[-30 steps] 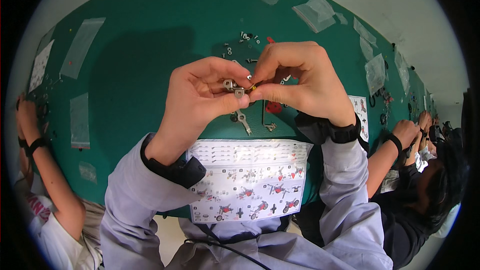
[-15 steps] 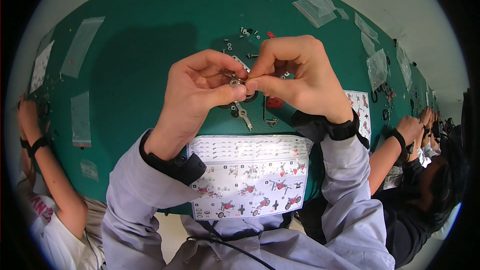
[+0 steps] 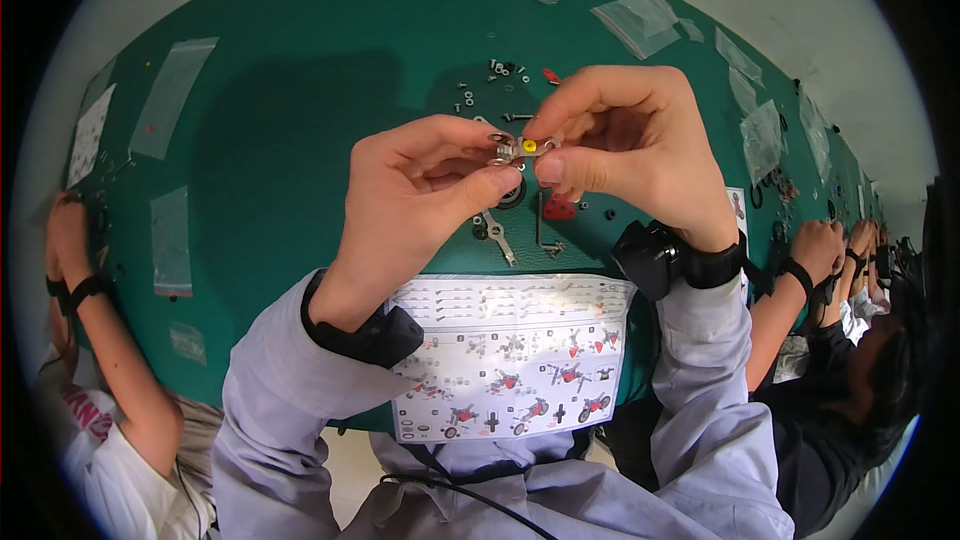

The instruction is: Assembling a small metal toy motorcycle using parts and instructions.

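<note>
Above the green table, a small silver metal part [image 3: 508,151] with a yellow round piece [image 3: 530,146] on it is held between my two hands. My left hand [image 3: 395,185] pinches its left end between thumb and fingers. On the other side, my right hand [image 3: 645,145] has thumb and forefinger closed at the right end. Below them lie a flat silver wrench [image 3: 498,237], an L-shaped hex key [image 3: 541,230], a red perforated plate [image 3: 559,206] and a black ring-shaped wheel [image 3: 512,195], partly covered by my left fingers.
A printed picture instruction sheet [image 3: 510,360] lies at the near table edge. Small screws and nuts [image 3: 505,70] are scattered beyond my hands. Plastic bags [image 3: 640,20] lie at the far right and others [image 3: 172,98] at the left. Co-workers' hands [image 3: 818,248] are busy at both sides.
Both hands have shifted slightly right, and my right fingers have spread a little from my left ones. The metal part has turned, so the yellow piece now shows.
</note>
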A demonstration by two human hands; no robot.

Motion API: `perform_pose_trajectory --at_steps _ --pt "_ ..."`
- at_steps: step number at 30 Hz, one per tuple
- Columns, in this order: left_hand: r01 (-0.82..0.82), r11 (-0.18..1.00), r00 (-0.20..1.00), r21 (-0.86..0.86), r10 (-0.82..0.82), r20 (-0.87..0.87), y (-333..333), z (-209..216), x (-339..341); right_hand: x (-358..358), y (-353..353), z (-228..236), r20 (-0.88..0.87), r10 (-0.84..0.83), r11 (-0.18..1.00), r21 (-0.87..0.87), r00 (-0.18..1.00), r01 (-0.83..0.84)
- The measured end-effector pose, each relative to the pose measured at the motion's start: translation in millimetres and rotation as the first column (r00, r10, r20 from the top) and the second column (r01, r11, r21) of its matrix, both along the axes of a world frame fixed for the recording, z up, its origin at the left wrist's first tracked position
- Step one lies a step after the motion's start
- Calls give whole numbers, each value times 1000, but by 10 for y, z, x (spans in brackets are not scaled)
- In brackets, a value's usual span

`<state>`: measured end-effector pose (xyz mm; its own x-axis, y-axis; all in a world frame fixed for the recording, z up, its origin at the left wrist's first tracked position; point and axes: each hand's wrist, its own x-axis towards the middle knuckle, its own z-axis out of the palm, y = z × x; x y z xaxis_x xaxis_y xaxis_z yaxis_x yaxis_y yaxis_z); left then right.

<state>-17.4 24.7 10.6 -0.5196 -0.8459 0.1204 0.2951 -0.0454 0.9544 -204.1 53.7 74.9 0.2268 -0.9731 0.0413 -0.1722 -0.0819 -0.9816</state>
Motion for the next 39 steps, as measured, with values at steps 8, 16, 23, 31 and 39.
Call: perform_pose_trajectory --at_steps 8,16,23,31,39 --pt "77 996 997 -36 -77 7 6 -10 6 8 -10 -8 -99 -23 994 -104 995 13" --pt "34 999 999 32 -34 -17 14 33 13 -19 -32 -65 -26 -42 993 -110 999 38" --pt "28 1000 999 14 -27 -47 -10 46 9 5 -48 -55 -34 -45 997 -68 998 43" --pt "-90 993 988 -77 80 -129 -24 0 10 52 -108 -241 -41 -53 981 -190 998 44" --pt "-149 987 982 -54 141 -129 -48 -12 11 103 -122 -276 -48 13 994 -107 999 -18"
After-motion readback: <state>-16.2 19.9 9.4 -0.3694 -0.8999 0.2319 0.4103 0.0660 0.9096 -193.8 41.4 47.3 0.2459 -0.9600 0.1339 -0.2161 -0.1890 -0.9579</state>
